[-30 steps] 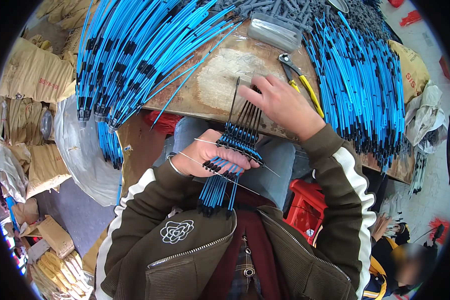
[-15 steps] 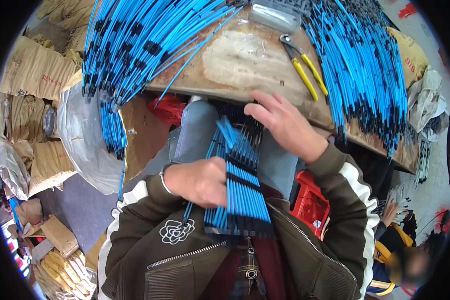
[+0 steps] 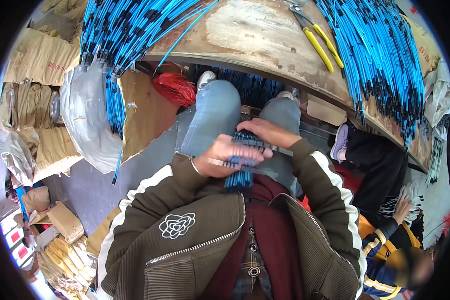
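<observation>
In the head view, a bundle of blue sticks with black fittings is above the person's lap, in front of the body and clear of the surface. The left hand lies across its middle with the fingers curled over the sticks, pinching them together; motion blur hides the fingertips. A grip there probably keeps so many loose, thin pieces in order. The right hand is bent over the far end of the bundle, its fingers close together; I cannot tell whether it pinches the ends or only rests against them. Its place at the tips may serve to steady or even them. A pale strip shows beside the left hand, too blurred to identify.

On the surface, 2 piles of similar sticks, a left pile and a right pile, lie with their ends pointing toward the person, likely so they are easy to pick up. Between them are pliers with yellow handles, turned toward the person, which would suit a quick reach. Red strands are below the surface's edge, next to a cardboard sheet. At right, a co-worker's hand is near some pale, dark-tipped sticks.
</observation>
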Action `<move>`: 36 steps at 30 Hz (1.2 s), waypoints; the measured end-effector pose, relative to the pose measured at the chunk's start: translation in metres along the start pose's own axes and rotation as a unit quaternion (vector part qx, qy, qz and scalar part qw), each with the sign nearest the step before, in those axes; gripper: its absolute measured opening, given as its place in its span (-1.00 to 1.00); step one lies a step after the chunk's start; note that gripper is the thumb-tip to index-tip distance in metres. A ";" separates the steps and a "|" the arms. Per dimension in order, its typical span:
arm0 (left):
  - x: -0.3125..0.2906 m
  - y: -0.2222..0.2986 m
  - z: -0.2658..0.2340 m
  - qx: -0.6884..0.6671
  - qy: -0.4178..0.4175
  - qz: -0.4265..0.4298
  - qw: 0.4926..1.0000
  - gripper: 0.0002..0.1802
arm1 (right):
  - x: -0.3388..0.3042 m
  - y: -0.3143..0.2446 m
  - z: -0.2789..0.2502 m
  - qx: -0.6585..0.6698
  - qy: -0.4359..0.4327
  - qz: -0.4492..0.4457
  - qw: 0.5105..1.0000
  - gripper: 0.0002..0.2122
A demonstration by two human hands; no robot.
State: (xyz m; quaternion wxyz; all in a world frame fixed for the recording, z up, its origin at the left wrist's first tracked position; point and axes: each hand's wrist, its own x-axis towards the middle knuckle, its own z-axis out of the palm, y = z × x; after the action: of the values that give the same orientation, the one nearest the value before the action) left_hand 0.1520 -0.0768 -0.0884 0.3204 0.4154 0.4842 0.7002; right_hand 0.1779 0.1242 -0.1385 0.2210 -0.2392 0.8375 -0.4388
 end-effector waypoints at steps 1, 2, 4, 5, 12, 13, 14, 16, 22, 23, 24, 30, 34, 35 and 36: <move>0.004 -0.004 0.003 0.038 0.031 0.014 0.999 -0.77 | -0.001 0.001 0.000 0.051 0.017 -0.014 0.998 -0.68; 0.009 -0.006 -0.001 0.054 0.029 0.027 0.998 -0.78 | -0.004 0.001 0.000 0.102 0.034 -0.029 0.994 -0.68; 0.019 -0.006 -0.001 -0.014 0.055 -0.067 0.996 -0.78 | -0.003 0.002 -0.002 0.153 0.013 0.055 0.987 -0.65; 0.023 -0.007 0.001 -0.052 0.068 -0.089 0.992 -0.81 | -0.005 0.003 -0.004 0.117 0.029 0.040 0.992 -0.65; 0.049 0.000 0.008 -0.051 0.095 -0.118 0.987 -0.83 | -0.054 -0.049 -0.059 0.168 0.092 -0.030 0.981 -0.42; 0.056 0.003 0.009 -0.045 0.104 -0.148 0.982 -0.84 | -0.055 -0.055 -0.053 0.244 0.154 -0.008 0.957 -0.40; 0.061 0.004 0.010 -0.038 0.113 -0.178 0.977 -0.84 | -0.054 -0.061 -0.047 0.318 0.214 0.013 0.923 -0.38; 0.069 -0.001 0.014 -0.079 0.125 -0.170 0.974 -0.84 | -0.039 -0.058 -0.026 0.263 0.345 0.031 0.900 -0.44; 0.062 0.011 0.009 -0.092 0.124 -0.193 0.969 -0.82 | -0.009 -0.049 0.007 0.145 0.530 0.016 0.836 -0.40; 0.058 0.013 0.004 -0.084 0.109 -0.204 0.969 -0.77 | -0.006 -0.052 0.009 0.145 0.528 0.016 0.836 -0.40; 0.055 0.014 0.001 -0.076 0.094 -0.215 0.969 -0.71 | -0.004 -0.056 0.013 0.160 0.533 0.025 0.830 -0.38; 0.024 0.000 -0.010 -0.068 0.145 -0.098 0.982 -0.58 | -0.002 -0.076 0.006 0.043 0.569 0.049 0.819 -0.45; 0.027 0.013 -0.022 0.210 0.260 -0.077 0.940 -0.68 | 0.004 -0.081 0.010 0.012 0.569 0.038 0.821 -0.46; 0.042 0.028 -0.022 0.295 0.246 -0.047 0.922 -0.68 | 0.003 -0.079 0.009 0.000 0.571 0.039 0.820 -0.47; 0.050 0.027 -0.026 0.297 0.248 -0.048 0.921 -0.68 | 0.004 -0.079 0.010 -0.007 0.570 0.036 0.821 -0.47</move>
State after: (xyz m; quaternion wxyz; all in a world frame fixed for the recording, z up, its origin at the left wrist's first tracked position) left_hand 0.1054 -0.0534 -0.0544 0.0852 0.2804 0.7533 0.5888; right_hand 0.1964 0.0760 -0.0776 -0.2823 0.0826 0.8252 -0.4823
